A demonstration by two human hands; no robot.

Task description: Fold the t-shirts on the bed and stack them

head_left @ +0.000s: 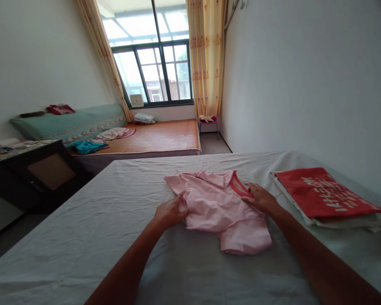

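Note:
A pink T-shirt (209, 201) with a red collar lies partly folded on the white bedsheet (92, 220), its neck towards the right. My left hand (171, 212) grips the shirt's left edge, thumb and fingers curled round a fold of cloth. At the collar, my right hand (262, 199) has the red neckband between thumb and fingers. One sleeve spreads towards me below the right hand. The palms and parts of the fingertips are hidden from this angle.
Right of the shirt lies a stack of folded cloth with a red printed piece (327, 190) on top, near the wall (305, 84). Beyond stands another bed with a brown mat (165, 135) and loose clothes. A dark cabinet (47, 169) is at left; a small stool (208, 122) sits by the curtain.

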